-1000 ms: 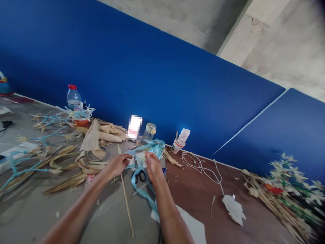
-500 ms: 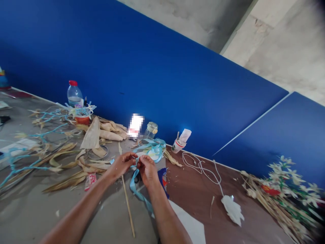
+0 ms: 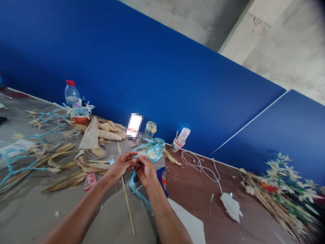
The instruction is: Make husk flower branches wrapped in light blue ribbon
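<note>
At the centre of the head view, my left hand and my right hand meet with their fingertips nearly touching. Both are closed in a pinch on what looks like the end of a light blue ribbon. Most of the pinched part is hidden by the fingers. Below my right hand the ribbon hangs in a loose curve towards the table. A thin straw-coloured stick passes beneath my left hand. Just beyond my fingers lies a loose coil of blue ribbon.
Dried husks and blue-wrapped stems spread over the left side. A bottle, a glass jar and a paper cup stand by the blue partition. White flowers and a white cable are at right.
My fingertips have shifted slightly against each other, and the blue bit between them shows less. The whole view has moved a little; the things on the table lie as before.
</note>
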`<state>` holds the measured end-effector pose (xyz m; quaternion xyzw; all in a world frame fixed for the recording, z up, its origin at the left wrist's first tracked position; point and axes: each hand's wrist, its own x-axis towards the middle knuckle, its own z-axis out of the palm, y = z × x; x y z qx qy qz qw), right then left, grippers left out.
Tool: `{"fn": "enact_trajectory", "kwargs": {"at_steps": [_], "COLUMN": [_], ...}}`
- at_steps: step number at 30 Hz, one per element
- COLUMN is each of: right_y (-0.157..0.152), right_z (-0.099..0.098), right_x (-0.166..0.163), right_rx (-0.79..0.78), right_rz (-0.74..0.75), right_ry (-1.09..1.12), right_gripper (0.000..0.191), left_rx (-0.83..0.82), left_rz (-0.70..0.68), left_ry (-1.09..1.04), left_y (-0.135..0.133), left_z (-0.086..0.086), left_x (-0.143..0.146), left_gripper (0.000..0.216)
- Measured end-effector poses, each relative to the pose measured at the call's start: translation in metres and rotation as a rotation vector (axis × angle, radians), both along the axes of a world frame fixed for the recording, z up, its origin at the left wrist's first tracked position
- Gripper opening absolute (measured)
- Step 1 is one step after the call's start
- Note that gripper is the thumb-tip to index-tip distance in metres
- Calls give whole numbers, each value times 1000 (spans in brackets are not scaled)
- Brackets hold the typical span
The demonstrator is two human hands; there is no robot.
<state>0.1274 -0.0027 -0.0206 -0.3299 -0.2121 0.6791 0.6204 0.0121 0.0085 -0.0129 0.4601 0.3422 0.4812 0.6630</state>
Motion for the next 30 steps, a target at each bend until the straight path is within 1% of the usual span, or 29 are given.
{"fn": "enact_trajectory", "kwargs": {"at_steps": [2, 4, 5, 7, 9, 10, 12, 13, 15, 16, 19, 23, 27, 29, 30], "right_y": [1, 1, 1, 1, -1, -2, -4, -6, -8, -9, -9, -6, -4, -4, -4], "right_z": [0, 0, 0, 0, 1, 1, -1, -2, -5, -6, -11, -18, -21, -21, -21], "right_x": [0, 1, 2, 5, 7, 8, 7, 6, 4, 3, 3, 7, 10, 11, 11], "right_rx": [-10, -6, 14, 93, 206, 261, 346, 371, 394, 401, 436, 480, 489, 487, 493], "right_rz": [-10, -43, -79, -165, -226, -236, -201, -157, -35, 24, 155, 255, 291, 306, 310], "right_ry": [-34, -130, -229, -529, -860, -996, -1191, -1262, -1370, -1410, -1502, -1607, -1720, -1752, -1764], "right_gripper": [18, 17, 17, 15, 13, 11, 8, 8, 10, 12, 16, 15, 13, 14, 15], "left_rx": [-14, -15, -7, 45, 97, 127, 195, 244, 331, 370, 451, 500, 517, 529, 521], "left_rz": [-8, 3, 27, 102, 236, 301, 379, 379, 306, 243, 66, -54, -240, -273, -237], "left_ry": [-8, 10, 28, 68, 113, 169, 378, 488, 693, 782, 945, 1028, 1113, 1100, 1061], "left_y": [0, 3, 5, 11, 19, 23, 30, 33, 34, 34, 28, 20, 17, 16, 15], "left_z": [-2, -5, -7, -11, -14, -15, -18, -20, -21, -22, -20, -15, -18, -21, -23], "left_x": [0, -3, -5, -12, -20, -25, -34, -38, -44, -45, -47, -47, -49, -49, -49], "left_gripper": [46, 43, 41, 35, 34, 34, 31, 28, 24, 23, 20, 15, 17, 17, 15]}}
